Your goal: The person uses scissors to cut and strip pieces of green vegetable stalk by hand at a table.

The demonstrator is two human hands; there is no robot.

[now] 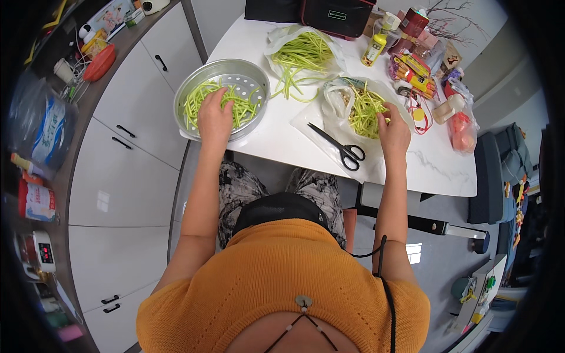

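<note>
My left hand (215,115) is over a round metal steamer pan (263,88) with a holed bottom, at the left of the table. Its thumb stands apart from the fingers, which touch short cut green stems (242,109) inside. Farther right, my right hand (394,133) is at the edge of a white plastic bag (334,106) holding stem pieces and pale trimmings (366,112). The fingertips there are drawn together; what they hold, if anything, is too small to tell. Black-handled scissors (349,155) lie between my hands, beside that bag. Long uncut green stems (305,52) spill from another bag behind.
At the table's far side are a black box-shaped case (335,16), a yellow bottle (374,48) and packaged snacks (414,75). A bag of reddish round things (463,130) sits by the right edge. Grey-white cabinets (118,188) line the left.
</note>
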